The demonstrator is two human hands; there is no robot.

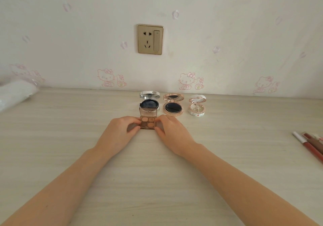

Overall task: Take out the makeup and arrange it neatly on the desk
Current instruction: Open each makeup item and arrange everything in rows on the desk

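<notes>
A small square eyeshadow palette [147, 122] with brown pans lies open on the light wooden desk [70, 129], its clear lid raised. My left hand [118, 133] grips its left side and my right hand [172, 131] grips its right side, fingertips on the edges. Behind it, near the wall, three round compacts stand open in a row: a silver one with a dark puff [150, 100], a rose-gold one [173, 105] and a small white flowered one [197, 106]. The palette sits directly in front of the silver compact.
Several lip pencils and lip glosses [311, 144] lie at the desk's right edge. A clear plastic bag [15, 94] rests at the far left by the wall. A gold wall socket [150, 39] is above the compacts.
</notes>
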